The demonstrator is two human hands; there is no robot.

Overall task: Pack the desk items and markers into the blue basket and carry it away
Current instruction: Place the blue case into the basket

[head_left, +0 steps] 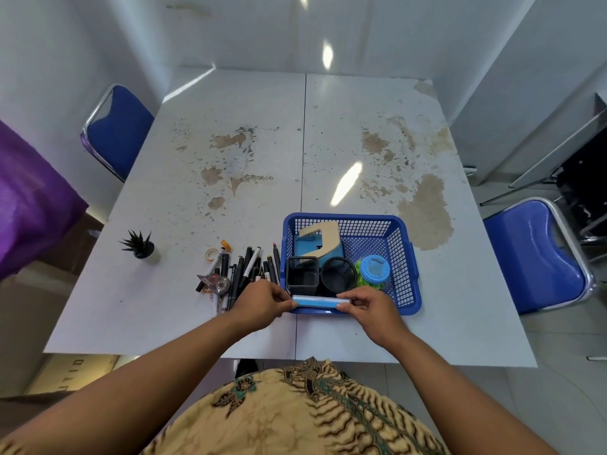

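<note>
- Your left hand (pixel 262 302) and right hand (pixel 368 307) have fingers clamped on the blue box (pixel 320 302).
- Lower it into the blue basket (pixel 402 257).
- Markers (pixel 249 267) look next.

Table (pixel 197 323): basket (pixel 405 290), markers (pixel 249 267), plant (pixel 142 246).

The room is lit brightly and evenly from above. Long white streaks of glare are seen on the shiny desk (pixel 328 133), one beside the middle seam and one at its far left corner, and more bright spots are seen on the wall (pixel 249 31) behind. Only soft, faint shadows are cast. The middle is shown sharp and clear. The picture is bent by the wide lens, so straight edges are curved near the sides. The purple cloth (pixel 29 198) at the left edge is blurred and stretched.
</note>
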